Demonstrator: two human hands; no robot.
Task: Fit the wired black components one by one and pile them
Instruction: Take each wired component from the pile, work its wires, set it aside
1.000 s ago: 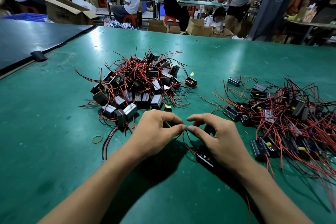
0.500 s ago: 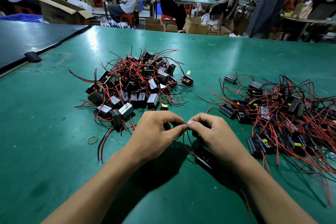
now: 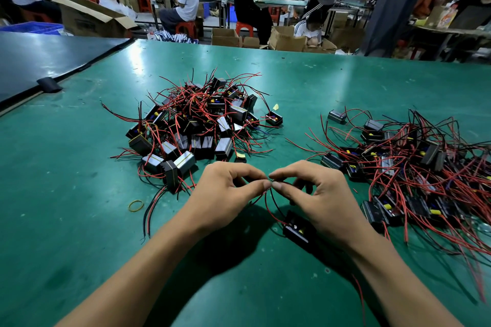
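1. Both hands meet low over the near middle of the green table [image 3: 66,220], fingertips almost touching.
2. Thumb and forefinger of the left hand [image 3: 223,194] pinch the ends of the wires [image 3: 266,204]; its other fingers are curled underneath.
3. Opposite it, the right hand [image 3: 326,199] pinches the same wires, its wrist bent inward.
4. One black component [image 3: 297,229] lies on the table under the right palm, and its red and black wires loop up to the pinch.
5. Two heaps of wired components:
   - The left heap [image 3: 194,125] is mounded beyond the left hand.
   - The right heap [image 3: 414,164] is spread flatter, to the right of the right hand.
   - Both are too tangled to count.
6. One yellow rubber band [image 3: 136,205] lies loose beside the left heap's trailing wires.
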